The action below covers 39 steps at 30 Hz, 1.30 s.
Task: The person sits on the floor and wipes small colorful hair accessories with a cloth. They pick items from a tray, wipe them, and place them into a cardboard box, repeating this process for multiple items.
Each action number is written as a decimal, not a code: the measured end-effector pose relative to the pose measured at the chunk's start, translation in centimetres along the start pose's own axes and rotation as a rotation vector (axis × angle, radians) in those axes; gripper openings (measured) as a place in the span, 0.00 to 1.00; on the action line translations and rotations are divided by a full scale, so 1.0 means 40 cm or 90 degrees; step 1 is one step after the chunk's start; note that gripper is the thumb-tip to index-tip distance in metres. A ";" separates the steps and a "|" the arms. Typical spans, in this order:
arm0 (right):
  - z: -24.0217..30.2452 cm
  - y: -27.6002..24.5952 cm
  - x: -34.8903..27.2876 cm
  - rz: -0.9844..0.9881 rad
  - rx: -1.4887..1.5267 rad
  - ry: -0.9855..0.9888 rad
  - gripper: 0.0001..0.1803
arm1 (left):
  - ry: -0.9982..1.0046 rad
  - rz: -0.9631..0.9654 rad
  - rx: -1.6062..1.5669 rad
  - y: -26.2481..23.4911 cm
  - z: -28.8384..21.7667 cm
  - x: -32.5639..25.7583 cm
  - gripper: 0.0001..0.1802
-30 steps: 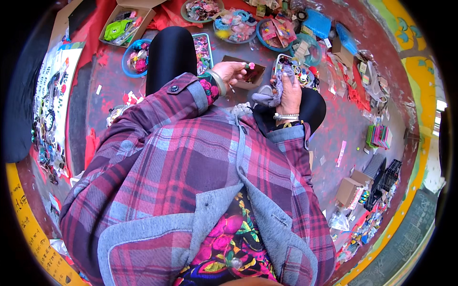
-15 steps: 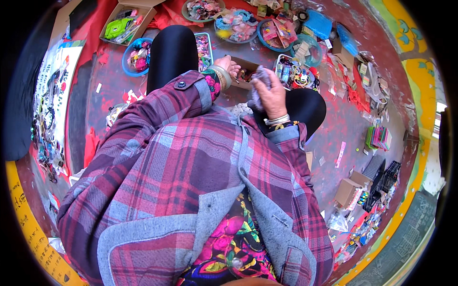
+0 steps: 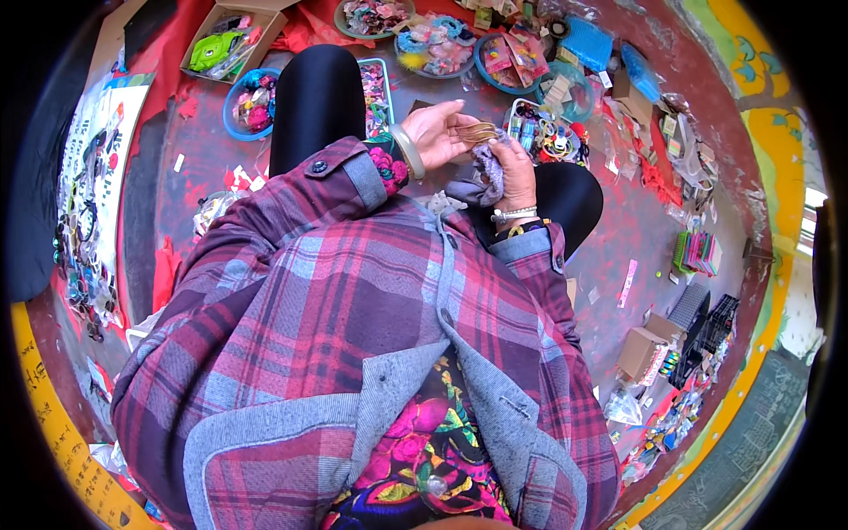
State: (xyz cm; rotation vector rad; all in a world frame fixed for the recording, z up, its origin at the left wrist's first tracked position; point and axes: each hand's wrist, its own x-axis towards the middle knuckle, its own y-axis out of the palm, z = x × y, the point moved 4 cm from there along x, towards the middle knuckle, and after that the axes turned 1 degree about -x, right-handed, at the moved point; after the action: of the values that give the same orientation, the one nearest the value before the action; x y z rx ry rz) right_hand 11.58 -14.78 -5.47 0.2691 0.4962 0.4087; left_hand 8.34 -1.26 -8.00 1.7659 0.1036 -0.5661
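Between my knees, my left hand [image 3: 433, 135] is turned palm up, its fingers stretched out and loosely apart. Its fingertips meet a small bundle of thin gold-coloured loops [image 3: 478, 132]; whether they bear its weight I cannot tell. My right hand [image 3: 514, 178] is closed on a crumpled greyish-purple cloth [image 3: 486, 168], which hangs down toward my lap. The loops lie against the cloth's upper end, by my right fingertips. A brown cardboard box is mostly hidden behind my hands.
Ahead stand a white tray of hair ties [image 3: 558, 141], a narrow tray of small pieces [image 3: 374, 88], a blue basin [image 3: 231, 119] and several bowls of trinkets. A cardboard box with a green item [image 3: 214, 51] sits far left. Stacked colourful baskets [image 3: 698, 253] stand at right.
My left hand has come up from the cardboard box and turned palm up beside the cloth. Gold-coloured loops now show between my hands. My right hand has lowered slightly with the cloth.
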 end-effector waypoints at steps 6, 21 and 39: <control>0.000 -0.026 0.012 -0.010 -0.001 0.030 0.11 | 0.056 -0.011 0.295 0.030 -0.001 -0.042 0.13; 0.084 0.010 -0.034 -0.069 -0.385 -0.435 0.18 | 0.079 -0.052 0.356 0.007 -0.009 -0.031 0.13; 0.019 -0.096 0.034 -0.094 0.030 -0.132 0.11 | 0.087 0.004 0.336 0.013 -0.044 -0.047 0.11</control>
State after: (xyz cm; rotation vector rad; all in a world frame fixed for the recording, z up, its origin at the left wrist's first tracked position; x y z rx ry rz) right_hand 14.27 -17.69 -6.72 0.3155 0.3193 0.2223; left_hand 7.45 0.67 -6.47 2.3169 0.0444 -0.4957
